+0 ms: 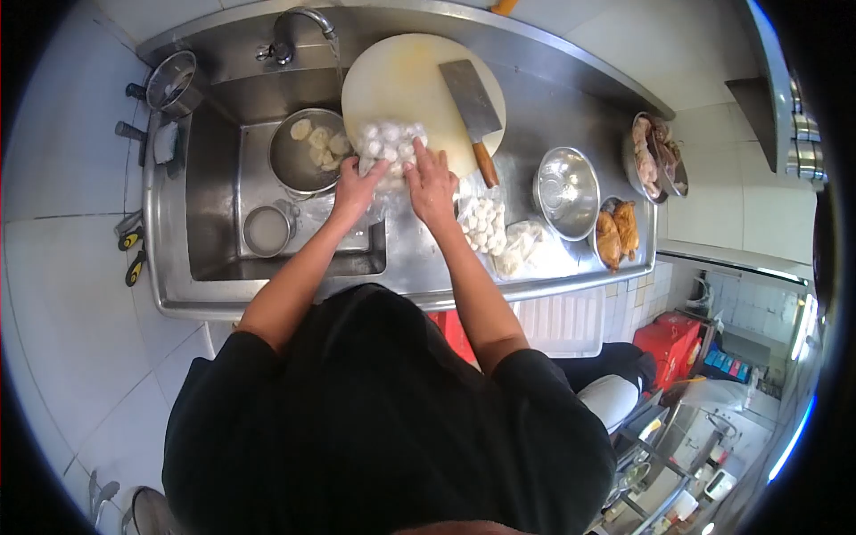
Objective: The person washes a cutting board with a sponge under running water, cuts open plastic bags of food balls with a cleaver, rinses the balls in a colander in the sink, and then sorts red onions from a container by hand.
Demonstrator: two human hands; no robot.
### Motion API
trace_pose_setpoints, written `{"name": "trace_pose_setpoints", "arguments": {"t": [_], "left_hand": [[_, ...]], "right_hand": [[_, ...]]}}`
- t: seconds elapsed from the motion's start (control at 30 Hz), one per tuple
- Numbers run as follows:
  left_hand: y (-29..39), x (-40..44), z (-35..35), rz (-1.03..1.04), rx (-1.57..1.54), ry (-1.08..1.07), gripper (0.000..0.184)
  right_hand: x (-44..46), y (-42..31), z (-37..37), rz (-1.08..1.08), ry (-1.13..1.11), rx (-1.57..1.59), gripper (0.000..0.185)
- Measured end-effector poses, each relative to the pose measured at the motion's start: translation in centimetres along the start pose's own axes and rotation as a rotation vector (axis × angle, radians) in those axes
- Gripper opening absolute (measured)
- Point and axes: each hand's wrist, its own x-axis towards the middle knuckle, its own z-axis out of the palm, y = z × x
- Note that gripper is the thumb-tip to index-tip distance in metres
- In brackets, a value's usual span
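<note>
A clear plastic bag of round white balls [390, 143] lies over the near edge of the round white cutting board [383, 80]. At its left side, my left hand [357, 189] grips the plastic with thumb and fingers. My right hand [431, 185] grips the bag's right side. On the board's right part rests a cleaver [470, 100], its wooden handle pointing toward me. To the left, in the sink, a metal pot [283, 160] holds water and pale round pieces. A second bag of white balls [481, 223] lies right of my right hand.
A faucet [308, 20] stands behind the sink [205, 223], which also holds a small pot of cloudy liquid [267, 230]. Rightward are a crumpled plastic bag [522, 248], a steel bowl [568, 192], browned poultry pieces [617, 234] and a bowl of raw meat [644, 159].
</note>
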Motion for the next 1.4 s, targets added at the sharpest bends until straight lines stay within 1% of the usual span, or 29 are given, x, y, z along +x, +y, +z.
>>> {"name": "trace_pose_setpoints", "arguments": {"t": [0.1,0.2,0.23,0.3,0.33,0.37,0.4,0.43,0.5,0.53,0.6,0.63,0.67,0.7,0.73,0.77,0.8,0.87,0.9,0.97,1.07,1.1,1.2,1.23,1.3,1.33,1.37,1.4], "left_hand": [[0.6,0.5,0.9,-0.037,-0.098,-0.049,0.066],[2.8,0.4,1.6,0.07,0.199,0.097,0.063],[3.6,0.7,1.8,0.186,0.128,0.067,0.061],[5.5,1.6,1.9,0.406,-0.01,0.0,0.058],[9.1,0.2,1.2,0.436,-0.016,-0.025,0.057],[14.3,-1.6,0.0,0.468,-0.024,-0.048,0.055],[18.1,-2.9,-0.7,0.572,-0.03,-0.063,0.055],[21.3,-4.0,-1.3,0.676,-0.035,-0.079,0.055],[25.4,-5.5,-1.6,0.955,-0.245,-0.163,0.055],[25.7,-6.0,-1.8,1.006,-0.197,-0.135,0.055],[25.5,-7.6,-2.2,1.109,-0.105,-0.07,0.055],[22.9,-7.0,-1.9,1.08,-0.097,-0.108,0.055],[18.8,-5.9,-1.1,0.957,-0.181,-0.164,0.056],[14.1,-4.4,-0.2,0.834,-0.263,-0.216,0.056],[9.2,-3.0,0.3,0.581,-0.039,-0.185,0.056],[4.6,-2.1,0.4,0.316,0.183,-0.157,0.056],[1.5,-1.3,0.6,0.243,0.096,-0.158,0.057],[-2.2,0.0,0.9,0.095,-0.087,-0.154,0.058],[-2.4,-1.2,0.4,0.009,-0.203,-0.24,0.051],[0.6,-1.0,-0.7,-0.101,-0.432,-0.402,0.037],[1.1,-1.3,-1.0,-0.247,-0.453,-0.322,0.03],[1.4,-1.7,-1.0,-0.238,-0.469,-0.289,0.027],[2.5,-2.6,-0.7,-0.024,-0.257,-0.232,0.033],[3.4,-2.6,-0.2,0.116,-0.171,-0.192,0.039],[7.1,-1.6,-0.2,0.372,0.238,-0.16,0.043],[9.1,-1.0,0.0,0.483,0.316,-0.133,0.042],[11.0,-0.4,0.4,0.599,0.39,-0.11,0.042],[12.7,0.1,0.9,0.717,0.461,-0.093,0.041]], "right_hand": [[2.0,0.5,-0.4,0.184,-0.066,0.532,0.058],[3.9,-0.5,0.1,0.283,0.014,0.46,0.057],[4.4,-0.7,0.1,0.343,0.01,0.491,0.055],[6.3,-0.4,-0.7,0.334,0.06,0.719,0.052],[7.1,-0.5,-1.8,0.328,0.081,0.832,0.051],[8.3,-1.6,-4.5,0.26,0.182,0.757,0.051],[9.6,-3.5,-8.4,0.19,0.281,0.681,0.051],[10.3,-5.8,-12.6,0.109,0.369,0.702,0.053],[10.4,-9.9,-18.9,-0.12,0.594,0.687,0.055],[10.2,-10.9,-20.3,-0.27,0.73,0.645,0.057],[9.3,-9.8,-18.6,-0.421,0.885,0.619,0.054],[8.5,-8.9,-16.9,-0.497,0.957,0.606,0.054],[6.5,-7.2,-14.1,-0.422,0.913,0.438,0.049],[4.5,-4.3,-9.8,-0.327,0.738,0.33,0.05],[2.2,-1.5,-4.7,-0.13,0.444,0.35,0.053],[0.0,3.3,0.1,0.045,-0.074,0.162,0.056],[-1.4,1.9,-1.0,0.12,-0.065,0.192,0.055],[-0.4,2.6,-2.2,0.054,0.097,0.024,0.051],[-0.7,3.3,-2.9,0.079,0.142,-0.036,0.051],[3.3,5.2,-4.3,0.097,0.287,-0.147,0.051],[4.9,9.4,-4.2,0.344,-0.199,-0.229,0.057],[4.1,9.5,-4.1,0.222,-0.1,-0.23,0.055],[4.3,9.8,-3.6,0.209,-0.097,-0.19,0.044],[4.6,9.8,-3.3,0.236,-0.066,-0.097,0.034],[4.2,7.7,-4.7,0.266,-0.062,0.028,0.039],[4.0,7.0,-5.7,0.285,-0.048,0.086,0.042],[3.8,6.7,-6.0,0.285,0.023,0.126,0.046],[3.5,6.0,-7.1,0.407,-0.013,0.32,0.046]]}}
